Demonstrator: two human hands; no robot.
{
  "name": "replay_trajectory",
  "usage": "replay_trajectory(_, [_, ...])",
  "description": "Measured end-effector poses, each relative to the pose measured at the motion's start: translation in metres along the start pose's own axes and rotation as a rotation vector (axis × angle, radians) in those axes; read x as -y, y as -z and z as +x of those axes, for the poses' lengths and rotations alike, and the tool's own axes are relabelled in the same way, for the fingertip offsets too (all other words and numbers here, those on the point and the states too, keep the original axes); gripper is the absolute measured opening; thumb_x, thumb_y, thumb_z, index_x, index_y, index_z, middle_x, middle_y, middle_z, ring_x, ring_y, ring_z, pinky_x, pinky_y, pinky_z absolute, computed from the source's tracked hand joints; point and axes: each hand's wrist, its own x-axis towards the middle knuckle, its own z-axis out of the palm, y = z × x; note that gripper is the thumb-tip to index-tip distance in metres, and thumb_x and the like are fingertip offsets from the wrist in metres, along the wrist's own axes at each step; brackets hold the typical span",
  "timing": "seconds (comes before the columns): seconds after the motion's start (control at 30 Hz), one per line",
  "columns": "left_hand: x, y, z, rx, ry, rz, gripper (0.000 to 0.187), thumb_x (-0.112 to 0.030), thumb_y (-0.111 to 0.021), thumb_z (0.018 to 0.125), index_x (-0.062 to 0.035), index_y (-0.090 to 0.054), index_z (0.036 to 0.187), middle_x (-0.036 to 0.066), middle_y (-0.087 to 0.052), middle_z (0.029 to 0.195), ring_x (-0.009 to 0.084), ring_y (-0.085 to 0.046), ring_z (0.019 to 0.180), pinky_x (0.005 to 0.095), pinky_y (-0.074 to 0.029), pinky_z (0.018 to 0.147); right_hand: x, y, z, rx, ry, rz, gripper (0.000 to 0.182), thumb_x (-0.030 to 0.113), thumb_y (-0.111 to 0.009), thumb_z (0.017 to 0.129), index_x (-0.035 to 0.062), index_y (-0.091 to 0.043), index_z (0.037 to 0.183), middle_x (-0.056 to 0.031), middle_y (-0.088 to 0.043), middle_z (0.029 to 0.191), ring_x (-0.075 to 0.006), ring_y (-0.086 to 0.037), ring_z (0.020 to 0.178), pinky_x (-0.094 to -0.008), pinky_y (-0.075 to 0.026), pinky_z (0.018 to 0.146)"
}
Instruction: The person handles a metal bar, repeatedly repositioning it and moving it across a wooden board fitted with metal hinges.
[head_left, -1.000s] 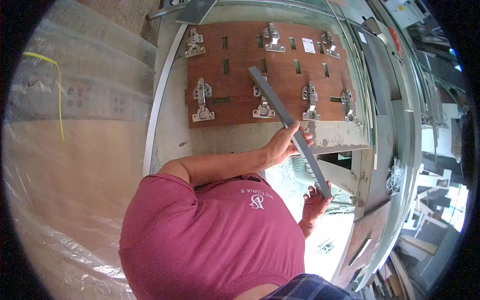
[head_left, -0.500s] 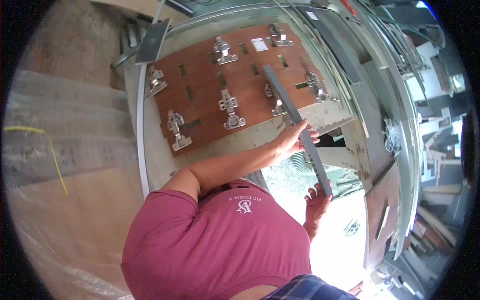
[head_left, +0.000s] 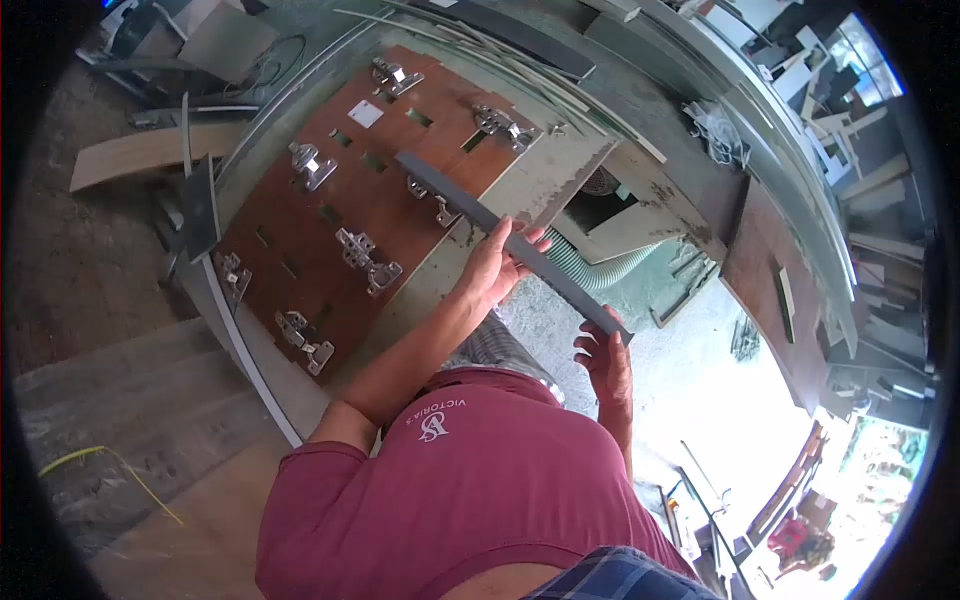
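Observation:
A long narrow grey strip point(head_left: 545, 268) lies diagonally across both hands. My left hand point(head_left: 492, 262) is closed round it near its middle. At the strip's lower right end, my right hand point(head_left: 607, 362) grips it between thumb and fingers. The strip's far end reaches over a reddish-brown board point(head_left: 290, 215). Several metal hinges stand on that board, among them one near its middle point(head_left: 368, 262) and one at its upper edge point(head_left: 395, 77). A hinge beside the strip point(head_left: 447, 212) is partly hidden by it. A small white label point(head_left: 365, 114) lies on the board.
A ribbed hose point(head_left: 600, 272) runs below an opening in the bench point(head_left: 560, 160). Long thin strips point(head_left: 540, 75) lie along the bench's far side. A brown panel point(head_left: 775, 290) stands at the right, and a yellow strap point(head_left: 130, 470) lies at the lower left.
The view has turned, so the board and hinges appear further left. Both hands still hold the strip, which now slants closer to horizontal.

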Motion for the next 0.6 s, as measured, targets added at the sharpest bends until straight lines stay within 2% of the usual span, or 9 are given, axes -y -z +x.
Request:
replay_trajectory(0.1, [0.000,-0.005,0.004,0.015,0.009,-0.003,0.037,-0.035,-0.054,0.085,-0.0042,-0.044,0.104,0.016,-0.055,0.103,0.0312,-0.055,0.100,0.0429,-0.046,0.084,-0.003,0.002,-0.003,0.053,-0.002,0.026,0.065,0.045,-0.057,0.080,0.0112,-0.031,0.130,-0.0129,-0.051,0.105,-0.0224,-0.056,0.084,-0.0295,-0.050,0.061])
replay_trajectory(0.17, [-0.002,-0.013,0.013,0.078,0.038,0.003,0.034,-0.035,-0.054,0.085,-0.0056,-0.046,0.102,0.015,-0.057,0.099,0.0319,-0.056,0.096,0.0438,-0.047,0.081,0.001,-0.005,-0.007,0.123,-0.055,0.065,0.090,0.063,-0.061,0.066,0.0172,-0.025,0.135,-0.0117,-0.050,0.109,-0.0225,-0.057,0.083,-0.0301,-0.052,0.058])
replay_trajectory(0.2, [-0.005,-0.021,0.016,0.090,0.029,0.018,0.035,-0.036,-0.054,0.085,-0.0059,-0.046,0.102,0.016,-0.056,0.100,0.0319,-0.057,0.096,0.0438,-0.048,0.080,-0.004,0.000,-0.008,0.201,-0.014,0.162,0.101,0.069,-0.060,0.057,0.0166,-0.023,0.136,-0.0151,-0.049,0.113,-0.0251,-0.057,0.084,-0.0313,-0.053,0.056])
replay_trajectory(0.23, [-0.009,-0.030,0.019,0.106,0.024,0.033,0.035,-0.036,-0.053,0.086,-0.0062,-0.046,0.101,0.016,-0.056,0.100,0.0320,-0.057,0.095,0.0438,-0.048,0.079,-0.004,0.001,-0.009,0.215,-0.016,0.169,0.101,0.069,-0.060,0.057,0.0166,-0.023,0.136,-0.0151,-0.049,0.113,-0.0251,-0.057,0.084,-0.0313,-0.053,0.056])
replay_trajectory(0.3, [-0.014,-0.040,0.033,0.102,0.014,0.057,0.036,-0.037,-0.054,0.085,-0.0058,-0.047,0.101,0.015,-0.057,0.098,0.0314,-0.057,0.095,0.0437,-0.048,0.080,0.002,-0.005,-0.008,0.311,-0.036,0.071,0.097,0.068,-0.060,0.060,0.0144,-0.027,0.134,-0.0188,-0.048,0.114,-0.0282,-0.057,0.088,-0.0314,-0.054,0.058])
replay_trajectory(0.37, [-0.015,-0.046,0.041,0.102,0.013,0.081,0.037,-0.038,-0.055,0.084,-0.0053,-0.047,0.101,0.015,-0.057,0.096,0.0308,-0.057,0.094,0.0436,-0.047,0.081,0.012,-0.021,-0.007,0.310,-0.056,0.006,0.097,0.068,-0.058,0.063,0.0117,-0.025,0.134,-0.0190,-0.048,0.113,-0.0256,-0.058,0.087,-0.0304,-0.054,0.058])
replay_trajectory(0.43, [-0.016,-0.048,0.049,0.023,0.045,0.125,0.038,-0.038,-0.055,0.084,-0.0049,-0.047,0.101,0.012,-0.057,0.090,0.0289,-0.058,0.089,0.0432,-0.048,0.079,0.021,-0.035,-0.005,0.246,-0.171,-0.127,0.096,0.067,-0.057,0.066,0.0080,-0.024,0.134,-0.0176,-0.049,0.110,-0.0217,-0.059,0.084,-0.0291,-0.054,0.059])
replay_trajectory(0.47, [-0.014,-0.049,0.052,0.019,0.041,0.123,0.037,-0.038,-0.054,0.085,-0.0046,-0.048,0.101,0.011,-0.056,0.086,0.0264,-0.058,0.082,0.0423,-0.048,0.077,0.024,-0.045,-0.007,0.237,-0.143,-0.106,0.086,0.059,-0.055,0.074,0.0058,-0.024,0.134,-0.0145,-0.053,0.102,-0.0157,-0.058,0.074,-0.0251,-0.051,0.054])
replay_trajectory(0.6, [-0.014,-0.044,0.056,-0.038,0.048,0.145,0.036,-0.037,-0.054,0.085,-0.0048,-0.048,0.099,0.009,-0.055,0.080,0.0227,-0.056,0.074,0.0392,-0.049,0.072,0.019,-0.044,-0.004,0.181,-0.230,-0.147,0.072,0.049,-0.052,0.082,0.0060,-0.026,0.133,-0.0103,-0.055,0.090,-0.0123,-0.053,0.065,-0.0219,-0.046,0.048])
